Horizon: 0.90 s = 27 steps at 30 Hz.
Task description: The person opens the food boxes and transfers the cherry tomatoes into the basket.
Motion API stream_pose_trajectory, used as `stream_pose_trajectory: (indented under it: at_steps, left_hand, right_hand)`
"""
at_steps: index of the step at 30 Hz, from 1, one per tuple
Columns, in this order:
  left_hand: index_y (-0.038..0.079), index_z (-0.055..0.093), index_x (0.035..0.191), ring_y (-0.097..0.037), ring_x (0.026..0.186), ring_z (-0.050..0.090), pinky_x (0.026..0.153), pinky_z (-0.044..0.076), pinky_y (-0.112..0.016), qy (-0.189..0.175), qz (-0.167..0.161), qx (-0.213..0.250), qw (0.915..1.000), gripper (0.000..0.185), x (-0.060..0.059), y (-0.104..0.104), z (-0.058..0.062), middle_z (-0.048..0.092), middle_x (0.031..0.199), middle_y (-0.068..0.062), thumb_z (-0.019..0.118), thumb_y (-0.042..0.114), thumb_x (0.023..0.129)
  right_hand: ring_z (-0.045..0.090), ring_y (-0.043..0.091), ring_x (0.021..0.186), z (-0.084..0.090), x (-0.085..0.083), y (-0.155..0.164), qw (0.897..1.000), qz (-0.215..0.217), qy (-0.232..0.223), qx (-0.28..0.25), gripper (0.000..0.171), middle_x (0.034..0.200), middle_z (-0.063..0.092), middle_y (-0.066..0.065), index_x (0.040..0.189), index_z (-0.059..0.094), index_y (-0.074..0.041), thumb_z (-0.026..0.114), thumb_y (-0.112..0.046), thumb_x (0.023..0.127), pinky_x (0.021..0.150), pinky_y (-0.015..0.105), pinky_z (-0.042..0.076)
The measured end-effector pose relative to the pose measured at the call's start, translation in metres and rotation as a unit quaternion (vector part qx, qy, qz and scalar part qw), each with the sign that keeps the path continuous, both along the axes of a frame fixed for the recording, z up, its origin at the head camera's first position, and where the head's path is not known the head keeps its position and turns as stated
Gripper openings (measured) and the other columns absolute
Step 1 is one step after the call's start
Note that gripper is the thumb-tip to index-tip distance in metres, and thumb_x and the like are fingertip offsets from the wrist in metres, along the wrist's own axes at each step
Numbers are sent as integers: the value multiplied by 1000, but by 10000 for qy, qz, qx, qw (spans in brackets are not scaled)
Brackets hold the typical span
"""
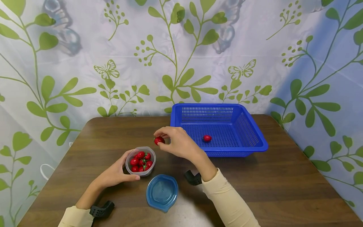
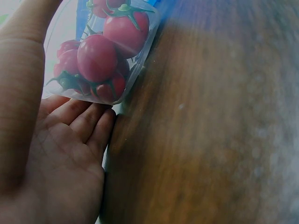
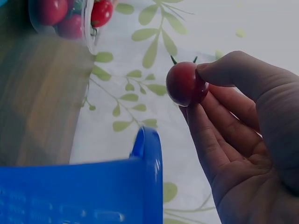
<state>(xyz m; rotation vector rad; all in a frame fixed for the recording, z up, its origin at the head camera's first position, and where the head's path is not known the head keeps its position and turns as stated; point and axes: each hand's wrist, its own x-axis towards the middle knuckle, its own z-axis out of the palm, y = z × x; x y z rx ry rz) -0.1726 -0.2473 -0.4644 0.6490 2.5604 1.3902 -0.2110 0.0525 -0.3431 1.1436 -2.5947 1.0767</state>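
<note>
Glossy round tomatoes (image 1: 141, 160) with green calyxes fill a translucent plastic container (image 1: 153, 167); at its 2 o'clock, a rigid blue lattice basket (image 1: 256, 149) bears one red tomato (image 1: 207, 138) on its perforated floor. The right hand's grip (image 1: 181, 142) pinches a smooth tomato (image 1: 159, 141) between thumb and fingertips, above the desk (image 1: 283, 183) at the container's 1 o'clock. The left hand's grip (image 1: 114, 173) is loose, nearly straight fingers touching the container, thumb spread. A blue lid (image 1: 162, 192) lies at the container's 5 o'clock; wood-grained surface stretches from the basket's 4 o'clock to the desk's right edge.
</note>
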Motion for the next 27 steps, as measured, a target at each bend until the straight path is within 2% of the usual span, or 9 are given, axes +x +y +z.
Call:
stream_pose_trajectory:
  at_steps: [3,6,16,27]
  left_hand:
    - [19,29,158,-33,142,44,114,34,-64,-18,0,12,10000,94,0,0,0,43,157,-8,85,30,84]
    - [19,29,158,-36,143,43,113,31,-69,-44,-16,29,10000,94,1,1,1,42,158,-11,85,30,84]
    - [18,29,158,-40,144,40,113,31,-70,-30,-50,26,10000,93,0,0,0,39,160,-13,84,30,85]
    - [19,29,158,-40,144,40,113,32,-69,-18,-43,-4,10000,93,0,1,0,39,160,-12,85,30,84]
  right_hand:
    - [74,17,101,2,-2,6,9999,-97,-30,-65,27,108,76,3,117,73,-8,77,-11,91,92,33,58]
    - [73,16,102,4,-4,12,9996,-219,-117,-116,27,110,76,3,118,72,-9,77,-11,91,93,33,58]
    - [73,17,106,9,-12,31,9972,-543,-345,-387,29,115,75,4,120,72,-8,77,-12,92,95,30,57]
    - [73,22,107,11,-21,54,9938,-832,-340,-649,29,114,75,7,119,72,-2,77,-7,91,96,40,57]
